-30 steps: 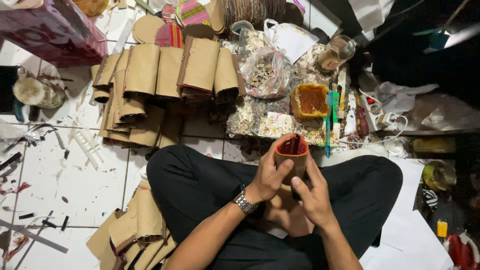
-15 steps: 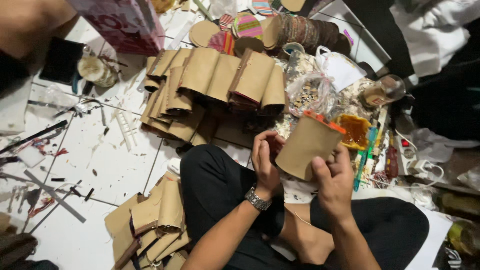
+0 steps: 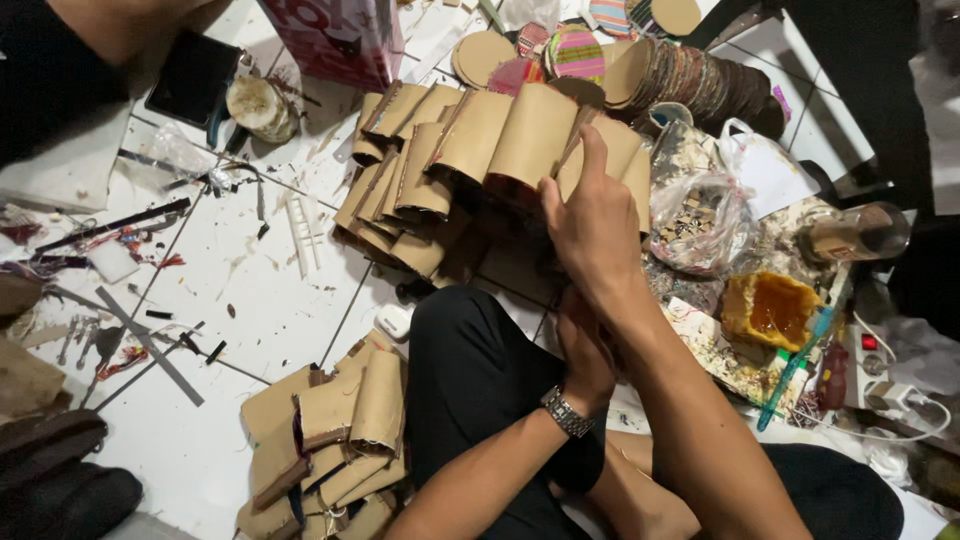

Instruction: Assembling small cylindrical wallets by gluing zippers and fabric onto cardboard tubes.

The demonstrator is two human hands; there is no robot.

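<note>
My right hand (image 3: 595, 225) reaches forward onto a row of brown cardboard sleeves (image 3: 500, 140) lying on the white tiled floor. Its thumb points up and its fingers wrap a cardboard sleeve (image 3: 622, 150) at the right end of the row. My left hand (image 3: 585, 350), with a metal watch (image 3: 567, 412) on the wrist, sits curled over my black-trousered knee (image 3: 470, 370), partly hidden behind my right forearm. Whether it holds anything is hidden. A second heap of cardboard sleeves (image 3: 340, 440) lies by my left knee.
Right of the row are a plastic bag of small pieces (image 3: 700, 220), an orange glue tub (image 3: 770, 310), a teal brush (image 3: 795, 365) and a glass jar (image 3: 860, 235). Behind stand stacked round discs (image 3: 690, 75) and a pink box (image 3: 340, 40). Another person's arm (image 3: 100, 30) is at top left. Scraps litter the floor.
My right hand has carried the cardboard sleeve from in front of my lap forward onto the row. My left hand let go of it and stayed near my knee. The view tilted down.
</note>
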